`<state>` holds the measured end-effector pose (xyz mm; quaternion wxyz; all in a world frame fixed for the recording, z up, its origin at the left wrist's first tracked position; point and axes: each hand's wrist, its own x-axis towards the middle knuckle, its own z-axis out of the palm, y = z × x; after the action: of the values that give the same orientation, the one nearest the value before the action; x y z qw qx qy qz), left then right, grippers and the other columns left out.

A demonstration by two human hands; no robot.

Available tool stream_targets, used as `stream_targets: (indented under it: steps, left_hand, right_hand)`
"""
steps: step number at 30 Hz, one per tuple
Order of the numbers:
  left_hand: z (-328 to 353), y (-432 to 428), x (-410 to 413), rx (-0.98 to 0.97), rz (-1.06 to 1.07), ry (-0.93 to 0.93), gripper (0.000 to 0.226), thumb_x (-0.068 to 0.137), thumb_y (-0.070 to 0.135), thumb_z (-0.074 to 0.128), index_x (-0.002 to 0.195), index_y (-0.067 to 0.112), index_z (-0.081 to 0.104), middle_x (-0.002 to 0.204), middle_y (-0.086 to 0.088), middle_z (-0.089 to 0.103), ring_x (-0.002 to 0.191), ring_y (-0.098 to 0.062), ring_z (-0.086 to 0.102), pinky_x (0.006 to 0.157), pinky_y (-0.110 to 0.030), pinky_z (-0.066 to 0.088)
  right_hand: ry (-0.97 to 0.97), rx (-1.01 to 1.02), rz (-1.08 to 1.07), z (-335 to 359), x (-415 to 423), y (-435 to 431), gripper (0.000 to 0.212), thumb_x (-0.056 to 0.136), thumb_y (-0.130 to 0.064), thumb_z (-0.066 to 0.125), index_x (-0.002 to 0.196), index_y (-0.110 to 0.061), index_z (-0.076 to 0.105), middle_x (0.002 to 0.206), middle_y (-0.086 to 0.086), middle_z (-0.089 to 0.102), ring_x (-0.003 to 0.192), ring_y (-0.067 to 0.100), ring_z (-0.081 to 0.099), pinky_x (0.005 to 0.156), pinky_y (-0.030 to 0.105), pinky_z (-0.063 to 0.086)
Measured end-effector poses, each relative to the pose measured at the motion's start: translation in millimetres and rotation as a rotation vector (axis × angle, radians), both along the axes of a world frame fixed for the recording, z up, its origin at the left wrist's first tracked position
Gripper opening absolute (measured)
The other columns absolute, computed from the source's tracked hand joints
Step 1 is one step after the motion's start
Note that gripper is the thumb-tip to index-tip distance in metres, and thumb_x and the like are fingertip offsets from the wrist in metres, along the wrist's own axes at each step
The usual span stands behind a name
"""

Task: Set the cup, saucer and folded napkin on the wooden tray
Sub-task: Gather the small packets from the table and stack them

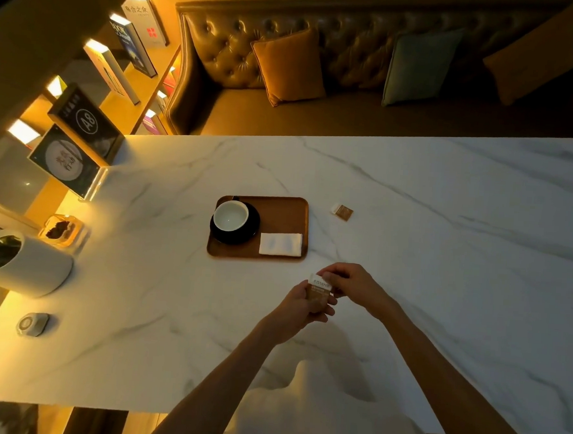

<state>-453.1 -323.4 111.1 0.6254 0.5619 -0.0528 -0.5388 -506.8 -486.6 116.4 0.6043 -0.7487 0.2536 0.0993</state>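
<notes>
The wooden tray (287, 213) lies on the marble table. A white cup (231, 215) sits on a black saucer (243, 236) at the tray's left side. The folded white napkin (280, 244) rests in the tray's near right corner. Just in front of the tray, my left hand (301, 306) and my right hand (348, 284) both hold a small brown and white packet (319, 290) above the table. The right fingers pinch its top edge.
A second small packet (342, 212) lies on the table right of the tray. A white cylindrical bin (20, 262), a glass dish (62, 230) and a small round device (32, 324) stand at the left edge. Sign stands and a sofa lie beyond.
</notes>
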Motion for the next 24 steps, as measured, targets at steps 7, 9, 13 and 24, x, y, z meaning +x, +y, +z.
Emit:
stream_targets:
  steps: [7,9,13,24]
  left_hand:
    - [-9.6,-10.1,12.5,0.049,0.100,0.171,0.034,0.090,-0.006,0.048,0.123,0.000,0.048,0.100,-0.020,0.066,0.080,-0.026,0.066,0.069,-0.032,0.057]
    - [-14.7,-14.6,20.7,0.059,0.142,0.208,0.032,0.091,-0.005,0.046,0.122,-0.002,0.047,0.100,-0.021,0.065,0.079,-0.027,0.065,0.069,-0.034,0.056]
    - [-27.3,-32.1,47.9,0.095,0.227,0.281,0.023,0.095,0.000,0.045,0.118,-0.001,0.047,0.100,-0.023,0.065,0.077,-0.028,0.065,0.069,-0.036,0.056]
    - [-70.3,-98.1,138.6,0.162,0.317,0.357,0.024,0.094,0.005,0.046,0.118,0.006,0.049,0.102,-0.018,0.067,0.080,-0.026,0.066,0.073,-0.038,0.054]
  right_hand:
    - [0.085,0.080,-0.158,-23.8,7.7,-18.8,0.023,0.097,-0.025,0.050,0.101,-0.017,0.070,0.087,0.004,0.071,0.070,0.014,0.062,0.063,0.022,0.055]
    - [0.144,0.095,-0.212,-33.5,12.8,-29.8,0.021,0.095,-0.025,0.053,0.100,-0.014,0.070,0.085,0.005,0.070,0.067,0.013,0.061,0.061,0.023,0.053]
    - [0.244,0.038,-0.314,-53.0,33.9,-59.7,0.017,0.090,-0.020,0.059,0.095,-0.006,0.068,0.082,0.008,0.069,0.061,0.013,0.059,0.057,0.023,0.051]
    - [0.355,-0.392,-0.335,-97.1,148.2,-150.4,0.020,0.090,-0.018,0.056,0.097,-0.004,0.068,0.097,0.015,0.071,0.085,0.025,0.063,0.077,0.037,0.051]
